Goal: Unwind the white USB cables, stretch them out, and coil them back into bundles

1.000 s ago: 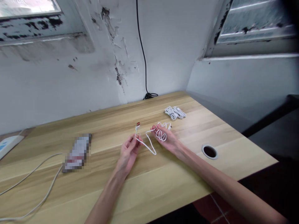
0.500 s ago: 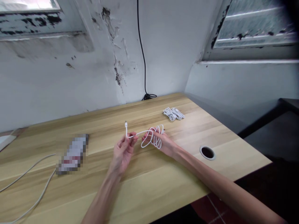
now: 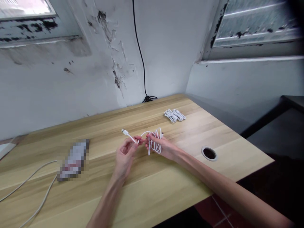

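A white USB cable runs between my two hands above the wooden desk. My left hand pinches it a short way behind its USB plug, which sticks out up and to the left. Loose loops of the same cable are gathered in my right hand, its fingers closed around them. The cable's other small end shows by the right hand's knuckles. Beyond my right hand, bundled white cables lie side by side on the desk; a dark tie is visible on one.
A pixelated object lies at the left with a pale cord beside it. A round grommet hole is set in the desk at the right. A black cable is heaped against the peeling wall.
The plug end has swung from upright to leaning left. My left hand has come closer to my right hand, and the loops have shifted in my right hand. The view has turned slightly.
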`<state>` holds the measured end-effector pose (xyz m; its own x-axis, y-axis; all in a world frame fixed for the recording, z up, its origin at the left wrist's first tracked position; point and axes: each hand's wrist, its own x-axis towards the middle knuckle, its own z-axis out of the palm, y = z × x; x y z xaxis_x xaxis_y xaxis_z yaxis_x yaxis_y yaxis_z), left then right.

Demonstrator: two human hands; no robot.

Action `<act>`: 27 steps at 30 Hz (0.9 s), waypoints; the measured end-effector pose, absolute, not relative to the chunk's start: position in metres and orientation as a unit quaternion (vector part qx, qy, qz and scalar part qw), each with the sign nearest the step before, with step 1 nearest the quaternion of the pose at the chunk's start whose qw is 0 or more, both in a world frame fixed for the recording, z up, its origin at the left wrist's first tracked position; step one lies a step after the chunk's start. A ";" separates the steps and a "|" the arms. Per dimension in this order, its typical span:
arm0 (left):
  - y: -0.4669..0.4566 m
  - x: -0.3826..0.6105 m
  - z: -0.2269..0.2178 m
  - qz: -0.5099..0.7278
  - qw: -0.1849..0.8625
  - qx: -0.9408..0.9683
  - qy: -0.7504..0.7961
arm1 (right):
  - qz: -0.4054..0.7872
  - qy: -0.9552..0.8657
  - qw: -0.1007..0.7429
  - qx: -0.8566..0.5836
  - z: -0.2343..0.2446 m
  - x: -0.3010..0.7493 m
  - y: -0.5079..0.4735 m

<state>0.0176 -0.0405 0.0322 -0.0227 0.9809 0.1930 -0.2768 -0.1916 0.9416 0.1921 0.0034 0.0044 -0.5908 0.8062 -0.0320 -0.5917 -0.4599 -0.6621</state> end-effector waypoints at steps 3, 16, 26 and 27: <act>-0.044 0.021 0.032 0.583 0.472 0.524 0.404 | 0.840 -0.306 0.421 -0.151 0.003 0.190 0.003; -0.047 0.031 0.024 0.497 0.442 0.592 0.455 | 0.833 -0.223 0.468 -0.195 0.012 0.194 0.006; -0.042 0.040 0.017 0.513 0.476 0.512 0.498 | 0.811 -0.285 0.457 -0.227 0.008 0.190 -0.001; -0.043 0.041 0.016 0.509 0.471 0.517 0.502 | 0.809 -0.289 0.458 -0.227 0.007 0.190 -0.001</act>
<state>0.0407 -0.0428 0.0165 -0.0227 0.9983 0.0532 0.0400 -0.0523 0.9978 0.1900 -0.0011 0.0072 -0.4771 0.8728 -0.1025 -0.6107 -0.4132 -0.6755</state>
